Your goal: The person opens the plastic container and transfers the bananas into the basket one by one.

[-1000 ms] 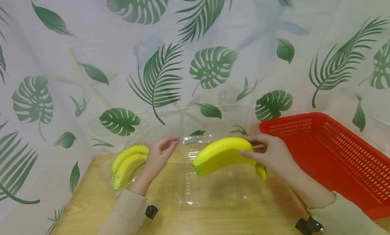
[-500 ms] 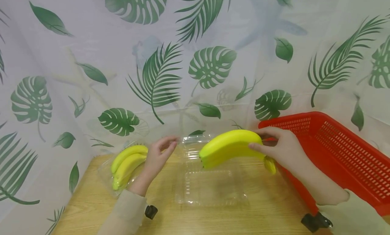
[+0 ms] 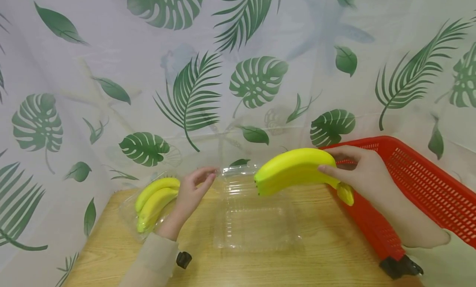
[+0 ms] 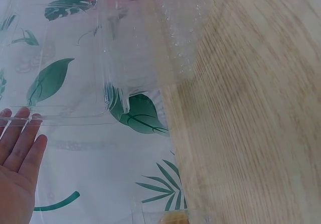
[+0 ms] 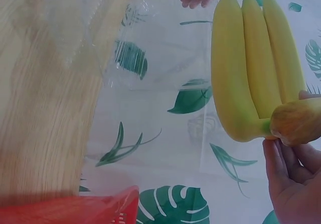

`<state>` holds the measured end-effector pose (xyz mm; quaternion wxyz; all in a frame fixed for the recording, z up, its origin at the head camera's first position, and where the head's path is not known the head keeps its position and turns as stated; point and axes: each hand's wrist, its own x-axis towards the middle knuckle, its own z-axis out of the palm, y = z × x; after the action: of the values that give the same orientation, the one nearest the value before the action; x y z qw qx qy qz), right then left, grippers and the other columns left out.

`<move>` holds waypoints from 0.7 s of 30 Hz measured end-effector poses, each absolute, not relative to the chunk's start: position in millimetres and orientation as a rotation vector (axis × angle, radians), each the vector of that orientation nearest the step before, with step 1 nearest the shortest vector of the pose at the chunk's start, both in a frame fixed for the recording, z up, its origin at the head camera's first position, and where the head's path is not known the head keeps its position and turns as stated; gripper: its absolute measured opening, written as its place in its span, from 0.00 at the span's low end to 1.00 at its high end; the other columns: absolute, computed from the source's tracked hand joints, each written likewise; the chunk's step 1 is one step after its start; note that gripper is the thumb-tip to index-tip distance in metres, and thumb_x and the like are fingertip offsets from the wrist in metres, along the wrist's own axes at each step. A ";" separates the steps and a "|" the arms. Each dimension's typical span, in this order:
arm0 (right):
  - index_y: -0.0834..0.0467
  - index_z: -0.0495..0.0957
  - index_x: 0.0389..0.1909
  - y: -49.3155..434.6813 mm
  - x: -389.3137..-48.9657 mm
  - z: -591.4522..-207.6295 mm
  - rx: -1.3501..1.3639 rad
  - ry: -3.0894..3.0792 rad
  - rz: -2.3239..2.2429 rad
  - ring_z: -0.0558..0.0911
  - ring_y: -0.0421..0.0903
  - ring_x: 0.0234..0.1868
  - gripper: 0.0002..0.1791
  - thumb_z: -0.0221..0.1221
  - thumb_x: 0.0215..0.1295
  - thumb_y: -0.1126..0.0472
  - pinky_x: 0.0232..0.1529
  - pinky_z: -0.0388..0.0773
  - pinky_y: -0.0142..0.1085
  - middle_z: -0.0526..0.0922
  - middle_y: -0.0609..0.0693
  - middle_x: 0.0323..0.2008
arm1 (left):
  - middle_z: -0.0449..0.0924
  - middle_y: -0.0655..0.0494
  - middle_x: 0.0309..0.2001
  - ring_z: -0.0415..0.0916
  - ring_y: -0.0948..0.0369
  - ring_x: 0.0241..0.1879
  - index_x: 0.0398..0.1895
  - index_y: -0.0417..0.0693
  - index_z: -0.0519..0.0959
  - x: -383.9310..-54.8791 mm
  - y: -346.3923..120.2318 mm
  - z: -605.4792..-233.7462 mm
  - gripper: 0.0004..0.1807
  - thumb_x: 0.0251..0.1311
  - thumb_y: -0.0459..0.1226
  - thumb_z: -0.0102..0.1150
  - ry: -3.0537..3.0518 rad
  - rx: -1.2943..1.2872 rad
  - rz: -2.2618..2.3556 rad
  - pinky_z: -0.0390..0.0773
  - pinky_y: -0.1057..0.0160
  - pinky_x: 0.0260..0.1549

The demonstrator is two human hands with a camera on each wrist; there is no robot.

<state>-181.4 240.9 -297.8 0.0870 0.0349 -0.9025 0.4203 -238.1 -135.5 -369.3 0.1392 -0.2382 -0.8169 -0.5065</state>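
Note:
My right hand (image 3: 366, 171) grips a bunch of yellow bananas (image 3: 295, 169) near its stem, above the table at the front of the red basket. In the right wrist view the bunch shows three bananas, with the brownish stem end (image 5: 296, 122) by the fingertips. A clear plastic clamshell box (image 3: 256, 243) lies open on the table, its lid raised toward the back. At the lid's upper left edge is my left hand (image 3: 193, 192). Its fingers (image 4: 22, 146) look nearly straight against the clear lid (image 4: 75, 73) in the left wrist view.
Left of my left forearm, another banana bunch (image 3: 156, 204) sits in clear plastic packaging. A red perforated basket (image 3: 372, 225) stands on the right. Behind the wooden table (image 3: 230, 270) hangs a white leaf-print cloth (image 3: 282, 125).
My right hand has carried the bananas right and slightly up, away from above the clear box toward the red basket. The left hand has stayed at the lid.

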 end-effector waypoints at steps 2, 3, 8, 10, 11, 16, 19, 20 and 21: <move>0.49 0.76 0.55 243.8 -181.0 -296.4 0.089 -2.679 1.255 0.83 0.48 0.43 0.32 0.64 0.52 0.38 0.34 0.81 0.28 0.80 0.52 0.49 | 0.81 0.42 0.49 0.79 0.49 0.48 0.49 0.35 0.78 -238.1 -135.8 -369.5 0.13 0.65 0.34 0.53 -2.362 -0.693 -1.466 0.78 0.52 0.52; 0.50 0.76 0.55 245.2 -180.5 -295.8 0.087 -2.672 1.267 0.83 0.46 0.41 0.32 0.64 0.52 0.38 0.33 0.82 0.29 0.80 0.52 0.49 | 0.81 0.42 0.49 0.79 0.49 0.48 0.49 0.35 0.78 -238.0 -135.9 -369.5 0.13 0.65 0.34 0.53 -2.363 -0.693 -1.466 0.78 0.52 0.52; 0.49 0.75 0.56 253.1 -179.5 -292.7 0.041 -2.650 1.318 0.83 0.38 0.34 0.33 0.65 0.51 0.37 0.29 0.84 0.35 0.80 0.50 0.47 | 0.81 0.42 0.49 0.79 0.50 0.48 0.50 0.35 0.78 -238.0 -136.4 -369.6 0.14 0.66 0.34 0.53 -2.369 -0.690 -1.469 0.78 0.53 0.52; 0.48 0.74 0.56 257.3 -179.2 -291.6 0.027 -2.643 1.342 0.83 0.39 0.33 0.33 0.64 0.50 0.37 0.29 0.84 0.37 0.79 0.48 0.46 | 0.81 0.42 0.49 0.79 0.50 0.49 0.50 0.35 0.77 -237.8 -136.5 -369.3 0.14 0.66 0.34 0.53 -2.369 -0.692 -1.476 0.77 0.53 0.52; 0.48 0.74 0.57 259.6 -179.1 -291.0 0.014 -2.643 1.349 0.82 0.40 0.34 0.34 0.64 0.50 0.36 0.29 0.84 0.37 0.79 0.47 0.46 | 0.81 0.42 0.49 0.78 0.50 0.49 0.50 0.35 0.77 -237.7 -136.6 -369.2 0.14 0.66 0.34 0.53 -2.369 -0.694 -1.480 0.77 0.53 0.53; 0.49 0.72 0.59 272.2 -177.9 -287.5 -0.003 -2.631 1.366 0.80 0.39 0.35 0.35 0.63 0.53 0.37 0.29 0.84 0.37 0.74 0.44 0.47 | 0.81 0.43 0.49 0.78 0.50 0.50 0.50 0.37 0.77 -237.1 -136.9 -369.0 0.13 0.66 0.34 0.53 -2.369 -0.698 -1.505 0.77 0.52 0.54; 0.50 0.72 0.59 278.6 -178.0 -285.2 -0.009 -2.612 1.376 0.80 0.40 0.32 0.33 0.63 0.54 0.40 0.28 0.83 0.37 0.75 0.41 0.44 | 0.81 0.44 0.49 0.78 0.50 0.50 0.50 0.37 0.78 -237.2 -136.8 -369.4 0.13 0.66 0.34 0.53 -2.370 -0.694 -1.505 0.77 0.52 0.54; 0.51 0.72 0.58 280.5 -178.1 -284.5 -0.010 -2.606 1.383 0.80 0.41 0.31 0.32 0.63 0.55 0.41 0.27 0.83 0.37 0.76 0.41 0.42 | 0.81 0.44 0.49 0.78 0.50 0.49 0.50 0.37 0.78 -237.2 -136.8 -369.5 0.13 0.66 0.35 0.53 -2.371 -0.692 -1.502 0.77 0.52 0.54; 0.51 0.72 0.58 282.3 -178.4 -283.8 -0.013 -2.603 1.387 0.80 0.42 0.30 0.32 0.63 0.55 0.41 0.26 0.83 0.37 0.77 0.40 0.40 | 0.81 0.44 0.49 0.78 0.50 0.49 0.50 0.37 0.78 -237.2 -136.9 -369.6 0.13 0.66 0.34 0.53 -2.370 -0.691 -1.498 0.77 0.52 0.54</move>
<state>-178.4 282.3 -283.8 0.0960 -0.0042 -0.8785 0.4680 -237.2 -136.9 -369.6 0.1264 -0.2374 -0.8141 -0.5146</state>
